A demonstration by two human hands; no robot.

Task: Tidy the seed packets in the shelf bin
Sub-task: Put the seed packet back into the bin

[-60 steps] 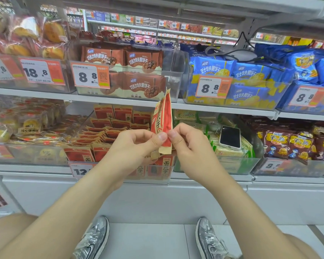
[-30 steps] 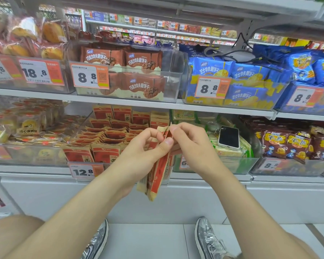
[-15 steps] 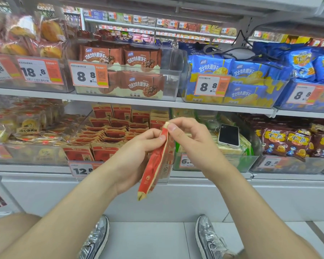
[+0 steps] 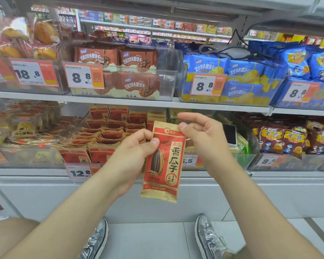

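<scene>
A red and tan sunflower seed packet [image 4: 164, 161] hangs upright in front of the lower shelf, its printed front facing me. My left hand [image 4: 131, 157] grips its left edge, thumb on the front. My right hand [image 4: 204, 139] is beside the packet's top right corner with fingers loosely curled; the thumb tip touches that corner and the index finger is lifted off it. Behind the hands, the clear shelf bin [image 4: 77, 128] holds several matching seed packets [image 4: 105, 135], some standing in rows and others lying slanted.
A price tag reading 12.8 [image 4: 80, 172] hangs on the bin's front. A phone [image 4: 230, 134] lies on green packets in the bin to the right. Bins of biscuit packs fill the shelf above [image 4: 120, 100]. My shoes stand on the floor below.
The packet has turned from edge-on to front-facing and hangs from my left hand. My right hand has loosened from pinching its top.
</scene>
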